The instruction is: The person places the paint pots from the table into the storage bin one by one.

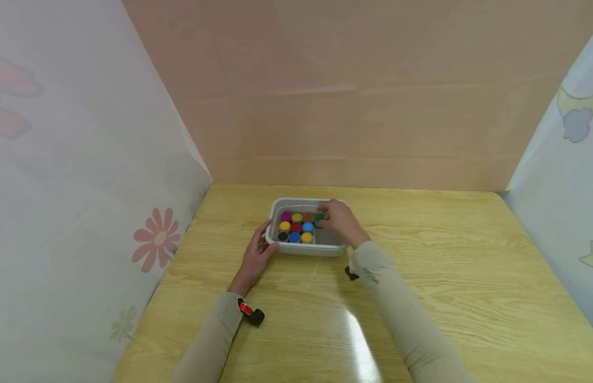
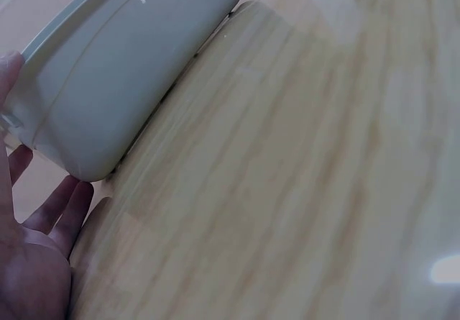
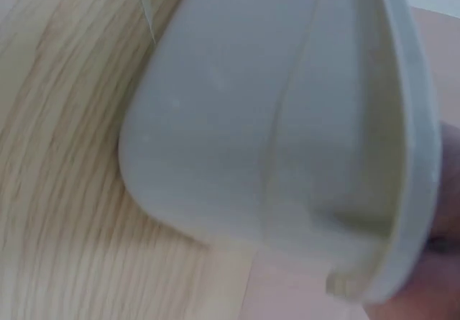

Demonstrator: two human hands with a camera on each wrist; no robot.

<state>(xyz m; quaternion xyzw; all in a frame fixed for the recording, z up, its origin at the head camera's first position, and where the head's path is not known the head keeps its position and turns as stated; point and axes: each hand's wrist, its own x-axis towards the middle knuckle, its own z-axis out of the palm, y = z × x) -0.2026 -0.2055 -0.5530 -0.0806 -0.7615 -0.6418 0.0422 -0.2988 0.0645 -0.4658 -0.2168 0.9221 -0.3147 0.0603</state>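
Note:
A white plastic box (image 1: 296, 249) sits on the table with several small round pots in it, in rows, with lids of different colours. My left hand (image 1: 254, 260) holds the box at its left end, thumb over the front corner of the rim. In the left wrist view, the fingers (image 2: 61, 212) of that hand lie along the box's end. My right hand (image 1: 342, 218) reaches down over the back right of the box and pinches a green-lidded pot (image 1: 319, 217) beside the orange-lidded pot (image 1: 308, 217). In the right wrist view the box wall (image 3: 237, 119) hides most of that hand.
The wood-grain table (image 1: 435, 276) runs back to a brown covered wall (image 1: 363, 106). Pale patterned sheets stand along the left (image 1: 85, 159) and right sides. Inside the box, bare floor (image 1: 327, 237) shows at the right front.

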